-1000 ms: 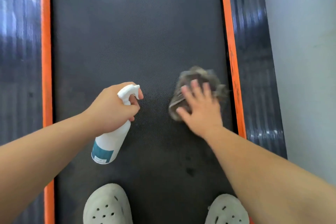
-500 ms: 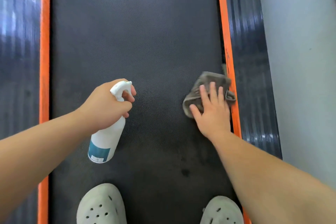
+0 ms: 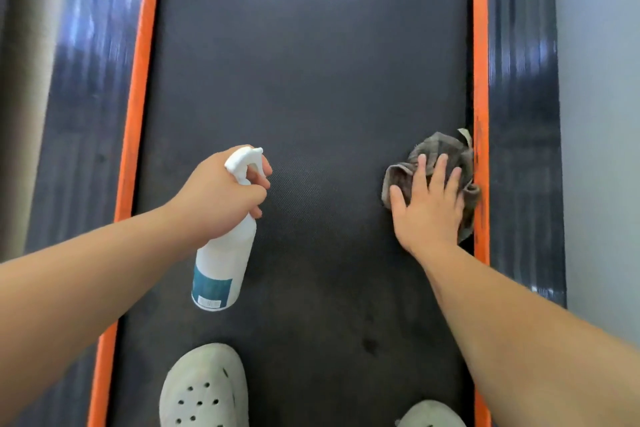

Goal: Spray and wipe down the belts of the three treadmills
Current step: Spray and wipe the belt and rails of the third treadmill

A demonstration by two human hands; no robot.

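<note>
The black treadmill belt (image 3: pixel 311 87) fills the middle of the view between two orange strips. My left hand (image 3: pixel 221 198) grips the neck of a white spray bottle (image 3: pixel 221 263) with a teal label, fingers round the trigger, held above the belt's left half. A crumpled grey cloth (image 3: pixel 440 149) lies on the belt against the right orange strip. My right hand (image 3: pixel 427 204) presses flat on it with fingers spread and straight.
Orange strips (image 3: pixel 480 45) edge the belt, with dark ribbed side rails (image 3: pixel 519 114) beyond them. A grey floor (image 3: pixel 602 114) lies to the right. My two pale clogs (image 3: pixel 204 388) stand on the belt's near end.
My right hand has slid the cloth rightward across the belt until it reached the right orange strip. The left hand has stayed on the bottle, shifting little.
</note>
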